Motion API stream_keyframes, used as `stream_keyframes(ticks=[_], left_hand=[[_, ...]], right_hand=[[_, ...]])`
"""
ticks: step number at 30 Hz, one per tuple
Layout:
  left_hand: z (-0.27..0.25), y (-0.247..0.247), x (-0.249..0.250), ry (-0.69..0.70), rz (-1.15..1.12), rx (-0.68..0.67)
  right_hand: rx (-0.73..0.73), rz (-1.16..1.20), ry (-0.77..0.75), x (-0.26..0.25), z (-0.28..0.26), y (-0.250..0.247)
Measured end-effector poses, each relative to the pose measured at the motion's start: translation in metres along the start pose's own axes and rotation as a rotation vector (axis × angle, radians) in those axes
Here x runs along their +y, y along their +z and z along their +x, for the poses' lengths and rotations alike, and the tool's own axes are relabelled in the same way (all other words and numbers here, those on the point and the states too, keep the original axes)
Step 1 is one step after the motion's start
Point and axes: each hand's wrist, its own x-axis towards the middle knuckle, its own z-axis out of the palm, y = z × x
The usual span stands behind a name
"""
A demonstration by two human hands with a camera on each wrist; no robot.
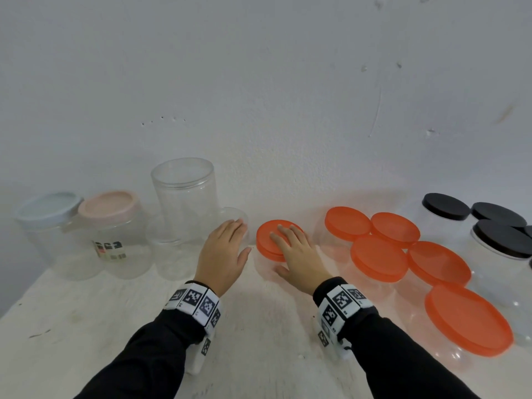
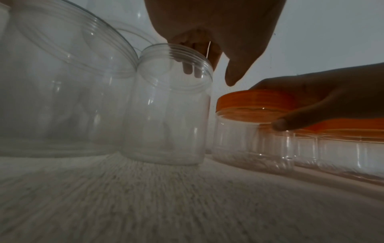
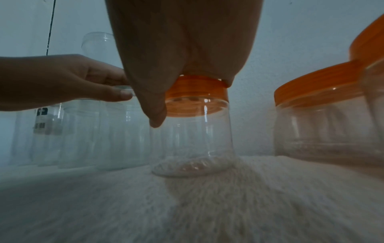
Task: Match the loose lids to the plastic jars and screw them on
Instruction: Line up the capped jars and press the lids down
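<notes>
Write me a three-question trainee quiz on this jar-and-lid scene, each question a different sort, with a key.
1. True or false: the right hand rests on an orange lid that sits on a clear jar.
2. Multiple choice: the left hand's fingers reach over the rim of
A. the jar with the pink lid
B. a small open clear jar
C. a black-lidded jar
3. Fill in: the tall clear jar by the wall has ____ lid on it.

Key: 1 true; 2 B; 3 no
</notes>
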Motion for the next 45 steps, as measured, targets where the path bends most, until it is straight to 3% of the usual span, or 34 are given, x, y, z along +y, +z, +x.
stream_keyframes(ticks=[4,21,24,28,32,45], left_hand=[[0.001,0.004,-0.002,0.005,-0.047,0.088],[0.001,0.01,-0.004,-0.01,-0.016,0.146],[0.001,0.01,-0.004,-0.009,-0.022,0.15],[0.0,0.01,-0.003,-0.012,-0.016,0.174],[0.002,0.01,-0.002,-0.005,-0.013,0.181],[0.002,0.011,-0.003,-0.02,-0.027,0.182]], right_hand=[[0.004,0.0,0.009,-0.002,0.011,0.005],[-0.088,-0.001,0.036,0.006,0.021,-0.008],[-0.056,-0.037,0.139,0.033,0.016,-0.026],[-0.042,-0.133,0.383,0.075,0.007,-0.039],[-0.092,-0.123,0.511,0.096,0.001,-0.039],[-0.039,-0.063,0.317,0.078,-0.013,-0.039]])
